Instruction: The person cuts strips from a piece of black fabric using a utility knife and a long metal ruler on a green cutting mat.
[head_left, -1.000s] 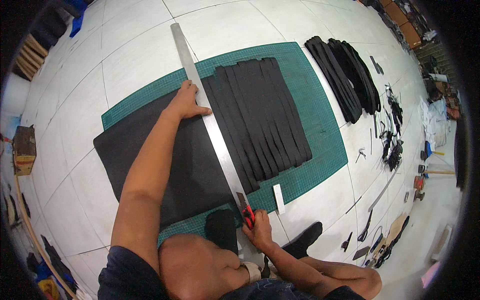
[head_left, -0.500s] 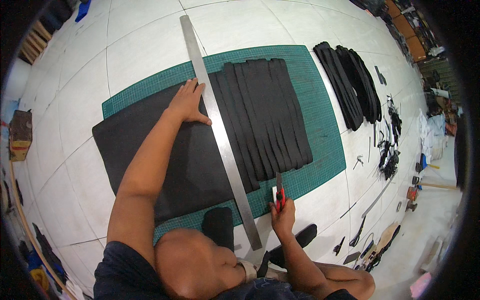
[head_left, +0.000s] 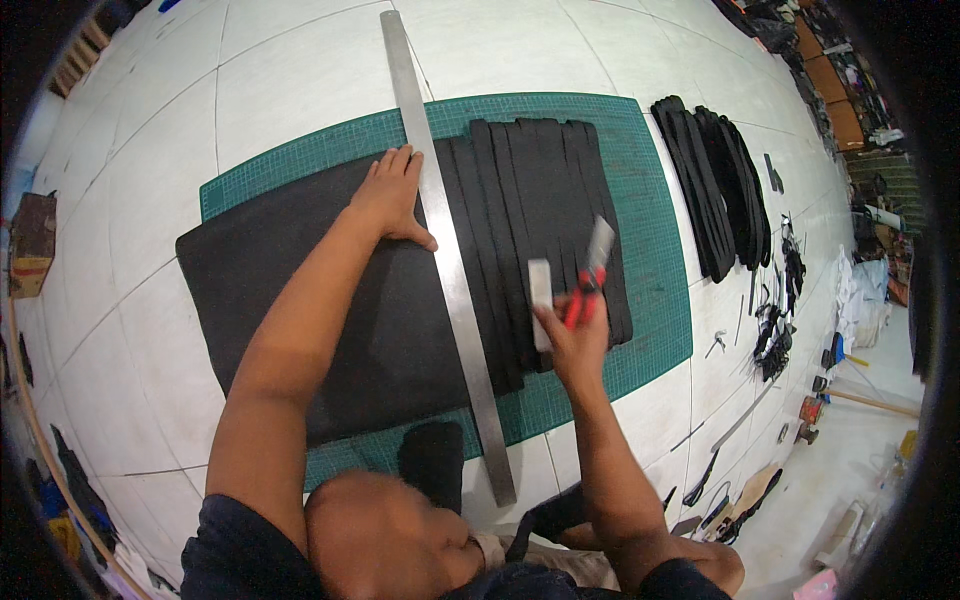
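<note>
My left hand (head_left: pixel 392 200) lies with fingers spread on a black sheet of material (head_left: pixel 340 300), its fingertips and thumb against a long steel ruler (head_left: pixel 452 275). The ruler crosses the sheet and sticks out past the green cutting mat (head_left: pixel 658 260) at both ends. To its right, several black strips (head_left: pixel 545 190) lie side by side on the mat. Above these strips my right hand (head_left: pixel 580 350) is closed around a red utility knife (head_left: pixel 586 296), its blade pointing away and blurred. The same hand also holds a short pale flat bar (head_left: pixel 541 285).
Bundles of black strips (head_left: pixel 700 190) rest on the tiled floor (head_left: pixel 300 60) to the right of the mat. Beyond them are black scraps (head_left: pixel 775 335) and small tools. A cardboard box (head_left: pixel 35 245) stands at the far left. My bent knee (head_left: pixel 385 530) is close to the near mat edge.
My right hand has moved up and away from the near mat edge to over the strips, carrying the knife and pale bar. My left hand stays on the ruler.
</note>
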